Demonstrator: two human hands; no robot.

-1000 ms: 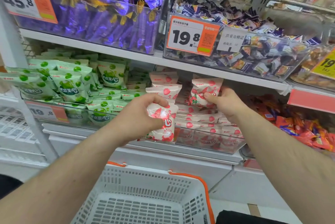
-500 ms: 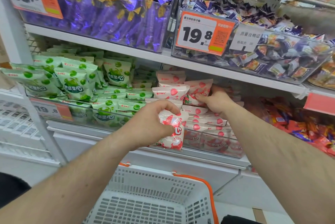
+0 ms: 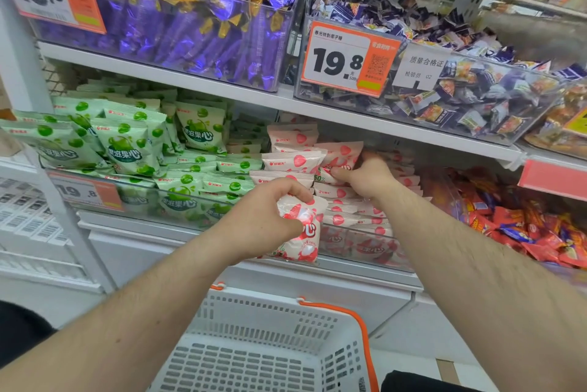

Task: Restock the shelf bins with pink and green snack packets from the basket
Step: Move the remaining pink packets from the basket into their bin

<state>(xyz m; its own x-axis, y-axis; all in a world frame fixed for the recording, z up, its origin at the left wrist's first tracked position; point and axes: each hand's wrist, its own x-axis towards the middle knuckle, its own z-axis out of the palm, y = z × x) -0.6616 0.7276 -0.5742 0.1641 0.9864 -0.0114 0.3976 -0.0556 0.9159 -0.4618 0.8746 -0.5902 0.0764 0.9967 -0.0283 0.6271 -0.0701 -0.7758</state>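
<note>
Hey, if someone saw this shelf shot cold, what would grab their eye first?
Probably the two bare arms reaching in at centre: the left hand grips a pink packet before the bin, the right hand pinches another pink packet in the pile. Next, the big orange 19.8 price tag above, and the green packets at left.

Both bare forearms reach up from the lower corners toward 12 o'clock. The left hand (image 3: 270, 217) sits nearer, back to the camera, fingers and thumb curled round a pink packet (image 3: 303, 233). At its 1 o'clock, farther in, the right hand (image 3: 368, 177) pinches another pink packet (image 3: 336, 158), knuckles up.
</note>
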